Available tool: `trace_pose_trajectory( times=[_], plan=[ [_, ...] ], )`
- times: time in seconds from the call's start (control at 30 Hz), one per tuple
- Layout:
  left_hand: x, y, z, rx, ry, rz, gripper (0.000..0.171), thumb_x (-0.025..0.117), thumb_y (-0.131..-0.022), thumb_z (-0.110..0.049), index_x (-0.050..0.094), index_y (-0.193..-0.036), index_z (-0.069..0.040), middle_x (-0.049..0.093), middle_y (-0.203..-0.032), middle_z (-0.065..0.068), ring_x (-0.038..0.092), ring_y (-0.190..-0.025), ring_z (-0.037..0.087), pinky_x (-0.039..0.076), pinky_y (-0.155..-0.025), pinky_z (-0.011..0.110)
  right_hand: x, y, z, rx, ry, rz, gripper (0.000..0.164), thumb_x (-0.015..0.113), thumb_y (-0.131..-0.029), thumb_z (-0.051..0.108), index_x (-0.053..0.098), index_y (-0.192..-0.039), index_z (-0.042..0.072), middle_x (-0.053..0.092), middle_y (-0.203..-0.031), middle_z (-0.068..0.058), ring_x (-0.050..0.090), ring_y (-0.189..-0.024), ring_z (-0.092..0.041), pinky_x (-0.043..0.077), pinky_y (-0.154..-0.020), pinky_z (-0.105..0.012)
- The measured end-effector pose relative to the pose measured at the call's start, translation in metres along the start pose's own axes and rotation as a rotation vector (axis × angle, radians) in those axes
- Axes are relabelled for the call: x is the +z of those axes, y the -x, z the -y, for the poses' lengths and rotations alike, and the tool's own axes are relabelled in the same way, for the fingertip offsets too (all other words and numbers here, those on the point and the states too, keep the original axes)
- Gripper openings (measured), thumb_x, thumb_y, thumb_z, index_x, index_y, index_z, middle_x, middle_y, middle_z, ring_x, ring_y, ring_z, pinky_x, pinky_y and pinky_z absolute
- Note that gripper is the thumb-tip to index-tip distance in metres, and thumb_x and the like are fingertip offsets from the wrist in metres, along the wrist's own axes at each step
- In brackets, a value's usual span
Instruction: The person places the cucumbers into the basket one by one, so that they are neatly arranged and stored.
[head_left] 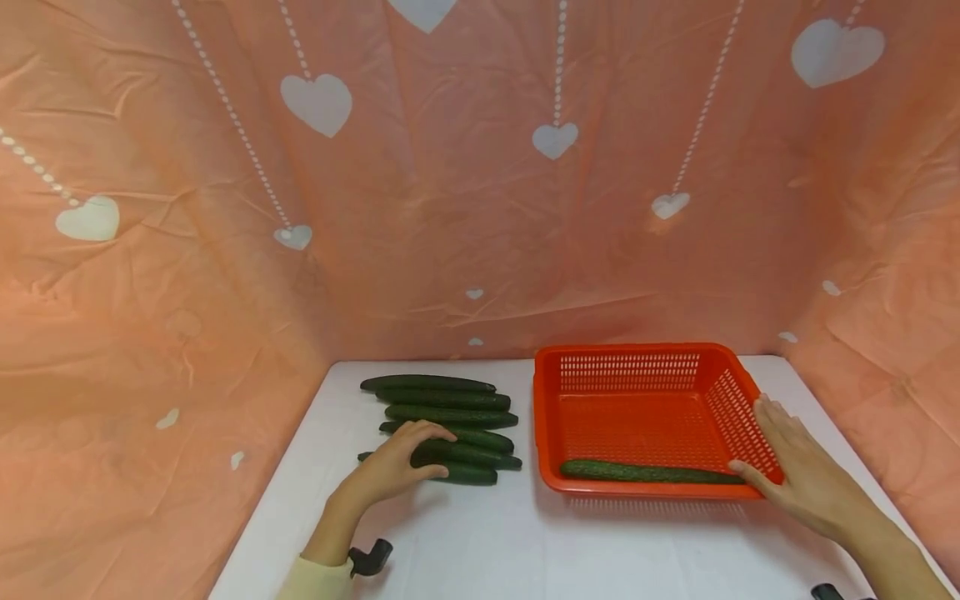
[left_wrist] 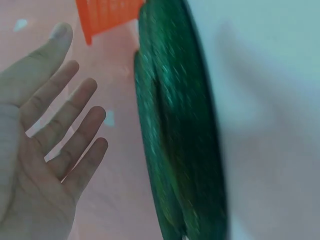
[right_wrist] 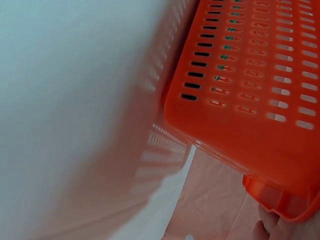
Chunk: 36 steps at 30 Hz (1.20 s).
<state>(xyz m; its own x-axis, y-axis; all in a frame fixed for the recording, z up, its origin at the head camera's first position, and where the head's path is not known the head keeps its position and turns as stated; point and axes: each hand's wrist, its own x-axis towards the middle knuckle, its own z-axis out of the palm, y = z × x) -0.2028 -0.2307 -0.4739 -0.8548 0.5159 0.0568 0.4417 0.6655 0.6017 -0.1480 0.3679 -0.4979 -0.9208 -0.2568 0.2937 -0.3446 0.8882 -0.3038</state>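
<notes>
My left hand point(head_left: 393, 467) hovers over the near end of a group of dark green cucumbers point(head_left: 476, 454), thumb and fingers spread. In the left wrist view, its fingers are apart and hold nothing, beside two cucumbers point(left_wrist: 187, 110) lying against each other. At the right, my right hand point(head_left: 806, 475) grips the side rim of a red plastic basket point(head_left: 546, 417), thumb over the rim and fingers along the outside. One cucumber point(head_left: 648, 472) lies inside, along the basket's front wall. In the right wrist view, fingers point(right_wrist: 270, 227) show under the basket's handle; the rest is hidden.
Several cucumbers point(head_left: 442, 398) lie roughly parallel on the white table point(head_left: 480, 542), left of the basket. Orange-pink cloth point(head_left: 450, 208) with white hearts hangs behind and at both sides. A small black object point(head_left: 371, 557) sits by the left wrist.
</notes>
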Motion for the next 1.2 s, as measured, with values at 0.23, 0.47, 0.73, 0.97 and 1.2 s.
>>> trace_pose_trajectory(
  times=[0.23,0.47,0.73,0.97,1.2],
  plan=[
    [-0.008,0.017,0.026,-0.051,-0.059,-0.03,0.045,0.084,-0.095,-0.029,0.068,-0.137,-0.022,0.064,-0.14,0.001,0.054,-0.138,0.036,0.046,-0.113,0.063,0.002,0.001,-0.001,0.003,-0.004,-0.014,0.102,0.072,-0.102,0.041,0.009,-0.169,-0.003,0.012,-0.174,-0.032,-0.003,-0.166,-0.033,-0.017,-0.122,-0.016],
    [-0.013,0.03,0.046,-0.081,-0.093,-0.09,0.041,0.086,-0.093,-0.025,0.071,-0.131,-0.019,0.068,-0.134,-0.001,0.058,-0.13,0.032,0.049,-0.109,0.058,0.002,0.001,-0.001,-0.012,0.007,-0.023,0.103,0.073,-0.101,0.041,0.01,-0.169,-0.004,0.011,-0.175,-0.031,-0.005,-0.167,-0.027,-0.016,-0.122,-0.015],
    [-0.019,0.036,0.062,-0.106,-0.107,-0.129,0.038,0.088,-0.092,-0.024,0.072,-0.126,-0.018,0.07,-0.129,0.001,0.059,-0.125,0.034,0.051,-0.106,0.056,0.003,0.0,-0.001,-0.018,0.01,-0.023,0.103,0.073,-0.101,0.04,0.01,-0.169,-0.005,0.012,-0.175,-0.031,-0.008,-0.166,-0.023,-0.016,-0.122,-0.015],
    [-0.026,0.043,0.078,-0.181,-0.098,-0.164,0.04,0.09,-0.089,-0.021,0.073,-0.124,-0.013,0.07,-0.127,0.008,0.06,-0.109,0.028,0.054,-0.093,0.044,0.004,0.0,-0.001,-0.018,0.008,-0.021,0.104,0.074,-0.1,0.04,0.011,-0.168,-0.006,0.011,-0.175,-0.031,-0.007,-0.166,-0.024,-0.016,-0.122,-0.015],
    [-0.021,0.048,0.094,-0.168,-0.09,-0.161,0.041,0.091,-0.087,-0.017,0.073,-0.122,-0.006,0.072,-0.12,0.011,0.065,-0.115,0.037,0.051,-0.103,0.056,0.005,0.001,-0.002,-0.012,0.004,-0.021,0.104,0.073,-0.101,0.04,0.009,-0.169,-0.004,0.01,-0.175,-0.03,-0.005,-0.167,-0.028,-0.016,-0.123,-0.016]
  ],
)
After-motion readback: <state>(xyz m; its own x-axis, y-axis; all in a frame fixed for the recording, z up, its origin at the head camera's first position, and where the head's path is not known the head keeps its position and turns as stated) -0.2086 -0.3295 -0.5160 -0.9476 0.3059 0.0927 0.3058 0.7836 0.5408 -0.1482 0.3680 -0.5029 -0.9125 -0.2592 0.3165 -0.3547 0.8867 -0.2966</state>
